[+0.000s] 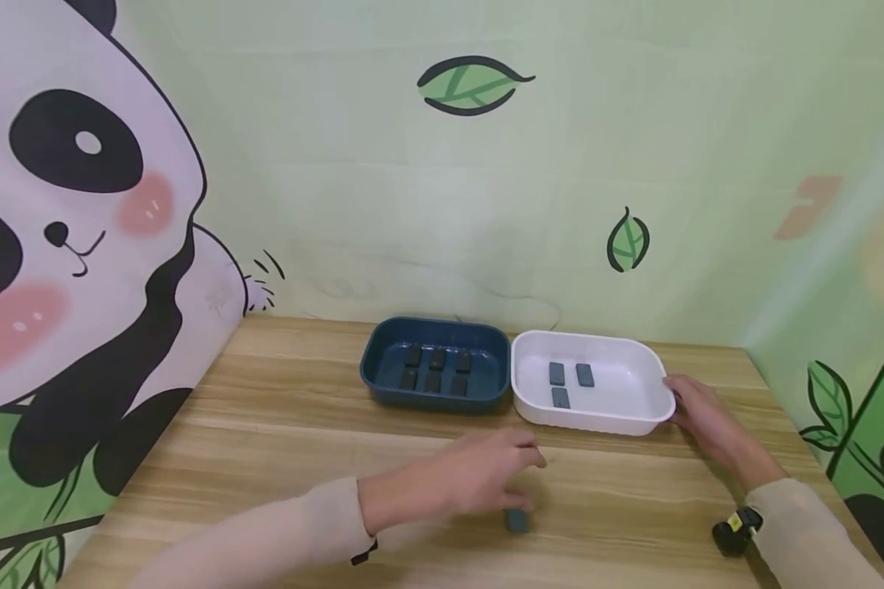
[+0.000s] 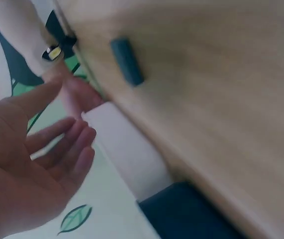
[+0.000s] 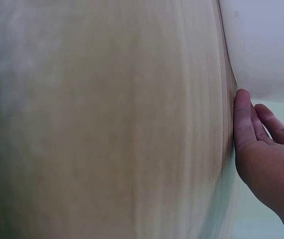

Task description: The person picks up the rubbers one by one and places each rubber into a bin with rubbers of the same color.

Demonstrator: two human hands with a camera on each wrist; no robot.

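My left hand (image 1: 486, 472) hovers over the table with thumb and fingers apart and nothing between them. A small blue-grey block (image 1: 516, 520) lies on the wood just below its thumb; the left wrist view shows the block (image 2: 127, 61) apart from the hand (image 2: 37, 159). My right hand (image 1: 710, 421) holds the right end of a white tray (image 1: 619, 424), one fingertip at the rim. In the right wrist view, the other fingers (image 3: 244, 117) lie against the tray's outer wall, low by the table. Three blue-grey blocks (image 1: 585, 375) sit towards the left inside it.
A dark blue tray (image 1: 435, 402) stands directly left of the white one, with several dark blocks (image 1: 437, 358) in two rows. Behind both trays rises a wall covering (image 1: 324, 204) printed with a panda and leaves. The wooden table (image 1: 280, 458) extends in front.
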